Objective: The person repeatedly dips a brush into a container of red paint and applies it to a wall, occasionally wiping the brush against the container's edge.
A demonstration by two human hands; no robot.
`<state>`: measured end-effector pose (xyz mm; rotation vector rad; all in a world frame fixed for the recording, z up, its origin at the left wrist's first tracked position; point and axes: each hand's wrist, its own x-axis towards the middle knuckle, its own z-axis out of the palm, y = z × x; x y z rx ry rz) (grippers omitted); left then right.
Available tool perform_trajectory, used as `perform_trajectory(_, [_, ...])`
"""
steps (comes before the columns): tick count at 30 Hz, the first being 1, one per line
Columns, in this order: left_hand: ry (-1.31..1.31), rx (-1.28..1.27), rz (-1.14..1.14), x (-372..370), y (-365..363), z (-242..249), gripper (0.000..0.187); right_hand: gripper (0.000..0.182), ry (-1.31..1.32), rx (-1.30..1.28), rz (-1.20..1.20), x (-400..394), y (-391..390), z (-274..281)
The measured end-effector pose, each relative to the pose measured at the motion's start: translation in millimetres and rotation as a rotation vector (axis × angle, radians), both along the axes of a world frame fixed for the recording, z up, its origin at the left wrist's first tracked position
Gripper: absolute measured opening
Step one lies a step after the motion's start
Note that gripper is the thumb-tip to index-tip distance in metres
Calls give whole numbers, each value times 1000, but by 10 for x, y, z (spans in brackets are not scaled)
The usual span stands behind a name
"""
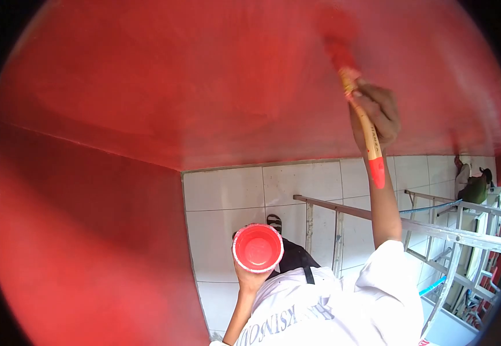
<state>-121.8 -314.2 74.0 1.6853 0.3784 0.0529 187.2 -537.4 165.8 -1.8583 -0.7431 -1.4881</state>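
My right hand (380, 112) is closed on a paintbrush (368, 127) with a wooden handle tipped in red. The red bristles touch the red wall (233, 75) at the upper right; they are blurred. Low in the middle of the view, my left hand (252, 277) holds a round container (258, 248) from below and the side. Its inside is coated red, with red paint at the bottom and whitish smears on the rim.
Metal ladders (452, 233) stand on the right, close to my right arm. A white tiled floor (224, 187) lies below the wall. A second red wall (77, 230) meets it at a left corner. Another person (474, 185) is at the far right.
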Motion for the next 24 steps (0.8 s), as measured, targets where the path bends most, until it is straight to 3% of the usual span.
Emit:
perform_trajectory(3, [-1,33,-29,5,-18,-54,95,33,59,-226,-5,102,-86,-493])
perform_trajectory(5, [-1,29,-43,9,-37,-62,95,36,203,-406,-43,157,-140,-1470])
perform_trajectory(7, [12,14,-54,11,-36,-43,95,39,463,-546,17,-61,-78,-2049])
perform_trajectory(9, [-2,40,-3,-19,-45,7,93,33,711,-499,51,-250,-182,-2367])
perform_trajectory(10, [-19,53,22,8,-42,21,92,30,825,-472,65,-268,-206,-2329])
perform_trajectory(12, [-29,11,32,42,-9,43,90,24,770,-182,236,-259,-299,-1983])
perform_trajectory(14, [-5,17,32,-13,16,30,88,24,406,-232,137,-239,-307,-1003])
perform_trajectory(16, [17,70,9,-9,35,-13,86,31,144,-47,56,-229,-201,-132])
perform_trajectory(19, [9,23,24,24,-25,-23,82,32,-52,-54,-130,-26,-169,-80])
perform_trajectory(21, [-11,30,13,28,-42,-6,83,35,237,-208,-37,25,-196,-705])
perform_trajectory(22, [-22,37,7,20,-50,23,84,35,250,-256,-27,11,-174,-1128])
perform_trajectory(24, [-23,24,-2,40,-55,44,86,24,562,-332,94,-173,-146,-1945])
